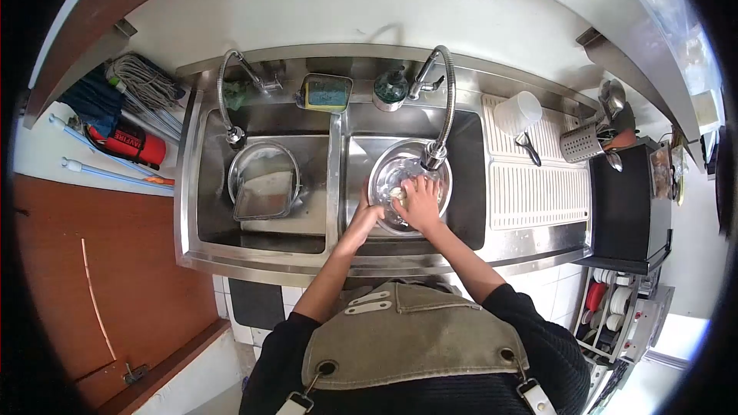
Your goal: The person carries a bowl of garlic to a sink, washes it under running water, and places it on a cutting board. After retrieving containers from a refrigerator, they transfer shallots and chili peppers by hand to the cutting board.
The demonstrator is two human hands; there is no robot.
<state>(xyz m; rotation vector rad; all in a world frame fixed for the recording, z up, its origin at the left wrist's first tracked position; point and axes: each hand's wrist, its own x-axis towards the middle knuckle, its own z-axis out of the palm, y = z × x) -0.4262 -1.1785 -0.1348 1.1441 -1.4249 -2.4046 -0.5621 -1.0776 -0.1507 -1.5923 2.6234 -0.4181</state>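
Note:
A round metal bowl [378, 212] with water and pale pieces in it sits in the right sink basin [470, 184], under the spray head of a tall faucet [434, 155]. My left hand [364, 223] grips the bowl at its lower left rim. Over the bowl's inside, my right hand [419, 204] has its fingers bent and pressed on something whitish, too small to make out.
In the left basin [207, 200] lie a round metal bowl [234, 173] and a rectangular container [265, 196] under a second faucet [235, 137]. Behind stand a sponge holder [327, 94] and soap bottle [390, 91]. A white container [517, 113] rests on the ribbed drying mat [538, 196].

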